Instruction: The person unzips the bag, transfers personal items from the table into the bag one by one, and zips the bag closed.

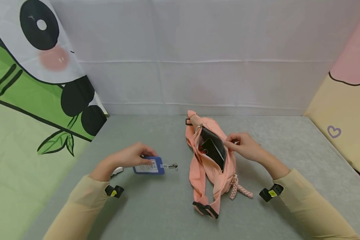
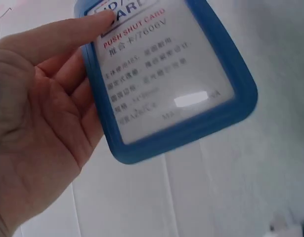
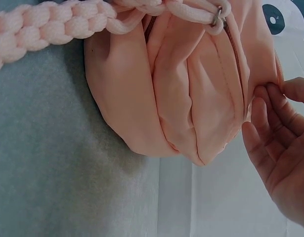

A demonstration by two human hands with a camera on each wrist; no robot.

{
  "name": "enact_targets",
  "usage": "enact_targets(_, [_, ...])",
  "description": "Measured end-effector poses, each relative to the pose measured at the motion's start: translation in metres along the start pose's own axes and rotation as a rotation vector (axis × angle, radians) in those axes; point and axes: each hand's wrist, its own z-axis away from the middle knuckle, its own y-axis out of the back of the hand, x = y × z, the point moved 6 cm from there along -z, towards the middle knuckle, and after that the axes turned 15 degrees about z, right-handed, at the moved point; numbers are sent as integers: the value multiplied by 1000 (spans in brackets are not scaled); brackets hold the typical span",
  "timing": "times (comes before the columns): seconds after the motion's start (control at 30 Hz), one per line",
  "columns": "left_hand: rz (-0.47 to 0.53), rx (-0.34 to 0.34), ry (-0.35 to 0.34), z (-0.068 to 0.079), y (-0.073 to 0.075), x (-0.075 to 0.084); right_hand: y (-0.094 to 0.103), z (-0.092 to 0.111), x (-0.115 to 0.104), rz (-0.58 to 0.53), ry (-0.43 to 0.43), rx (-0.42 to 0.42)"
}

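Observation:
My left hand [image 1: 135,155] holds a blue-framed ID card holder [image 2: 176,137] above the table, thumb on its printed face and fingers behind. A metal clip on a clear strap [image 1: 170,166] sticks out from the holder towards the right. Right of it lies a peach-pink waist bag [image 1: 210,168] with its zipped mouth spread apart. My right hand [image 1: 246,146] pinches the right edge of that mouth between thumb and fingers, also seen in the right wrist view. Inside the bag are a dark flat rectangular object [image 1: 211,149] and something small and red [image 1: 202,151].
Partly hidden behind my left wrist is a small white object [image 1: 117,171] on the grey table [image 1: 156,206]. The bag's strap with a black buckle [image 1: 205,209] trails towards me. A braided pink cord [image 1: 241,190] hangs off its right side. A pale cloth wall [image 1: 198,83] closes the back.

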Motion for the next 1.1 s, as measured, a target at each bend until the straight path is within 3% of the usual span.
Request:
enact_targets(0.3, [-47,54,-29,-34,0,23,0,-1,-4,-5,4,-10])
enact_targets(0.67, [-50,94,-244,-70,-3,58,2,1,-11,-12,-10,-16])
enact_targets(0.97, [-49,55,-338,-93,-8,82,1,0,-15,-11,24,-10])
enact_targets(1.1, [-104,36,-360,-102,-10,92,1,0,-15,1,33,-5])
